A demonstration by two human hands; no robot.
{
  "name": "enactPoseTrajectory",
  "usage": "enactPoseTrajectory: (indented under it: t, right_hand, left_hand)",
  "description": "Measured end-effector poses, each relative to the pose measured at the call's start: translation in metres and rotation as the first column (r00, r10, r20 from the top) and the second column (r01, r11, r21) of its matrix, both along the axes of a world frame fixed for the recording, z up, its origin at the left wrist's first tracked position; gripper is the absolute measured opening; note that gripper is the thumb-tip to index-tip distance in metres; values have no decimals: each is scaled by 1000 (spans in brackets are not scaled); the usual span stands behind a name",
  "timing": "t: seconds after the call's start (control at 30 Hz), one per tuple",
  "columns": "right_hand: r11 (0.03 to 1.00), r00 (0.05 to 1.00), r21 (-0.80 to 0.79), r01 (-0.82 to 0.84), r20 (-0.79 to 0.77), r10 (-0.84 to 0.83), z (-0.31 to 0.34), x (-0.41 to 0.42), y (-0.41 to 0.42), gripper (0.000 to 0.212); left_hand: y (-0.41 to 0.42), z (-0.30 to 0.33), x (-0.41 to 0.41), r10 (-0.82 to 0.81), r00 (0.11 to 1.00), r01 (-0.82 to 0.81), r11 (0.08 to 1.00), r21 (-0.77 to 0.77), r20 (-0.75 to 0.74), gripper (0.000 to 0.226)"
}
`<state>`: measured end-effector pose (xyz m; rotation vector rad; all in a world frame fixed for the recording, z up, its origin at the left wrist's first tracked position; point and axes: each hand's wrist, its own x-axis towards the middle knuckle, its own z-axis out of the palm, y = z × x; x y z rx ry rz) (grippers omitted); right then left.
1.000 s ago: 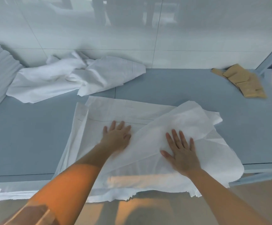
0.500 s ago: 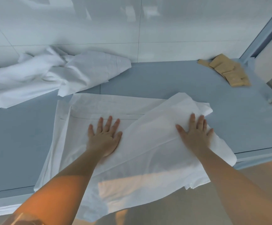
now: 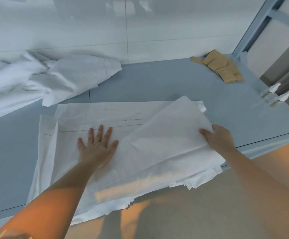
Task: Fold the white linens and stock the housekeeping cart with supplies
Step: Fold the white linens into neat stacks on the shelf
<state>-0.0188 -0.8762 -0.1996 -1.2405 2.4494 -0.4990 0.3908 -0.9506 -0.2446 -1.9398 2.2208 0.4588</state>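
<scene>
A white linen (image 3: 109, 114) lies spread on the grey-blue table (image 3: 157, 87), its near edge hanging over the front. My left hand (image 3: 97, 149) presses flat on it, fingers apart. A folded-over flap of the same linen (image 3: 166, 140) lies diagonally across the right half. My right hand (image 3: 218, 137) grips the flap's right edge, thumb on top and fingers curled under the cloth.
A crumpled heap of white linen (image 3: 50, 78) lies at the back left against the tiled wall. Tan packets (image 3: 221, 68) sit at the back right corner. Two small bottles (image 3: 276, 95) stand at the table's right edge beside a metal frame (image 3: 254, 30).
My right hand slid right across the flap and closed on its right edge. The left hand stayed pressed on the linen. The view has turned to the right.
</scene>
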Motion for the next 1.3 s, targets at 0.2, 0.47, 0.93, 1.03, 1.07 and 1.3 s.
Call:
enactPoseTrajectory:
  t: [0.2, 0.47, 0.93, 1.03, 1.07, 1.3]
  right_hand:
    - [966, 982, 184, 183, 17, -189, -17, 9, 86, 39]
    - [947, 937, -229, -226, -316, 147, 10, 77, 3, 46]
    - [807, 712, 286, -517, -381, 590, -52, 189, -67, 63]
    - [814, 741, 328, -479, -347, 576, -49, 194, -69, 62]
    - [825, 758, 336, -455, -340, 557, -48, 198, -72, 62]
    - [633, 587, 218, -743, -242, 772, -29, 261, -109, 75]
  left_hand:
    - [-1, 5, -2, 17, 1000, -19, 997, 77, 22, 76]
    - [14, -5, -8, 54, 998, -52, 998, -41, 42, 82]
    - [44, -9, 156, 124, 992, -112, 964, -243, 38, 60]
    - [43, -3, 181, 333, 942, -321, 932, -166, 49, 59]
    - [43, -1, 178, 355, 934, -345, 921, -180, 25, 58]
    - [52, -11, 139, 289, 951, -308, 914, -264, -110, 68]
